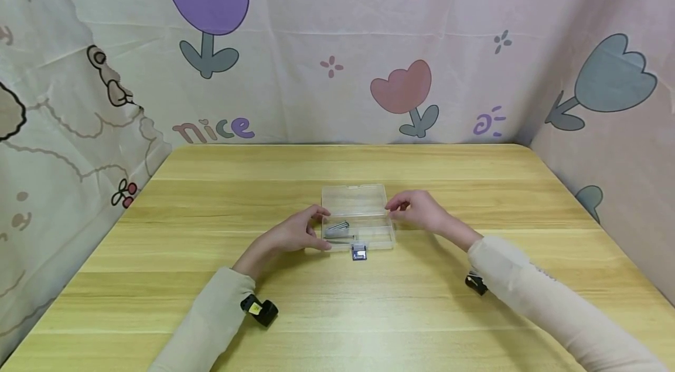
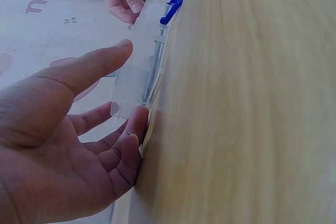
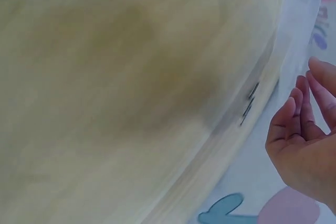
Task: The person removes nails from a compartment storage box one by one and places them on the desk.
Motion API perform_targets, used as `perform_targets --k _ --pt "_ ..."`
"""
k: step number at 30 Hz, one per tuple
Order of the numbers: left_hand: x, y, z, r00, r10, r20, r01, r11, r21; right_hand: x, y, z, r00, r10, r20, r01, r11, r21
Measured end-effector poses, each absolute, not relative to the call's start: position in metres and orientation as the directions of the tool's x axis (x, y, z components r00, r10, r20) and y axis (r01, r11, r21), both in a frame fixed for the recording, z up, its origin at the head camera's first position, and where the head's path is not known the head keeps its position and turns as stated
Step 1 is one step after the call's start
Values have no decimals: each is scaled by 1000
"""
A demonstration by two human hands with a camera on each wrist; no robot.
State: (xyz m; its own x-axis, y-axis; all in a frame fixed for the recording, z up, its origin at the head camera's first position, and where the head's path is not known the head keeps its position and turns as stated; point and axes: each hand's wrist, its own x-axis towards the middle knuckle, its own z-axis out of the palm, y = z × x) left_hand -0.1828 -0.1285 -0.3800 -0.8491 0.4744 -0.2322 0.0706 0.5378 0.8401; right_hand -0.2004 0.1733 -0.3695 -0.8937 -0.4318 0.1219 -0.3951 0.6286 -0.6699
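Note:
A clear plastic box lies on the table with its lid folded back. Thin metal nails or screws lie in its left compartments. A small blue piece with a pale centre is at the front edge; the left wrist view shows it as a blue clip. My left hand holds the box's left end, thumb at the front corner and fingers farther back. With thumb and fingertips close together, my right hand pinches the right edge near the hinge; the right wrist view partly hides that contact.
The wood-grain table extends all around the box. Printed cloth hangs behind it and along both sides. A black wrist camera sits at the left cuff, another at the right.

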Motion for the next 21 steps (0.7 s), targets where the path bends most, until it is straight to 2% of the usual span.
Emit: perform_targets --k 14,21 --pt "-185 -129 -380 -844 487 -227 91 545 833 -177 134 -364 -802 -581 138 -514 553 -656" --pt "-185 -129 -381 -846 483 -227 85 542 836 -174 122 -364 -788 -601 133 -556 602 -573"
